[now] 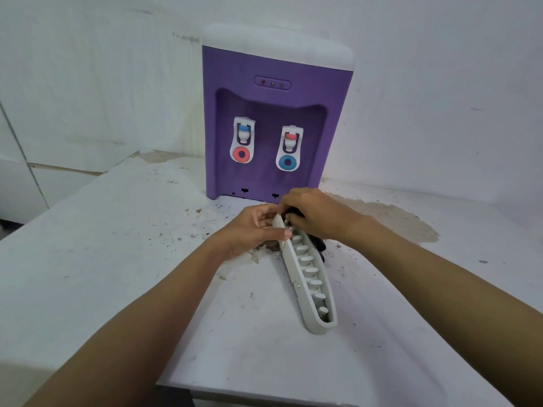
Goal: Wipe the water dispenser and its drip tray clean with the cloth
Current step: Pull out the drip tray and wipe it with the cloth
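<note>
the water dispenser, purple-fronted with a white top, stands at the back of the white tabletop against the wall. its two taps sit in the recessed front: the left tap has a blue cap over a red ring, the right tap a red cap over a blue ring. above them is a small panel of indicator lights.

the drip tray is off the dispenser and lies just in front of its base, tipped up on one long edge with its ribbed inside showing. its far end is close to the dispenser's foot and its near end points away from it.

the left grip, a bare hand, is closed round the tray's end nearest the dispenser, thumb over the rim. the right grip is curled round a dark cloth and presses it against that same end of the tray; more of the cloth hangs behind the tray under the wrist.

in front of the dispenser the tabletop is speckled with dirt, and a brown stain spreads to the right of its base.
</note>
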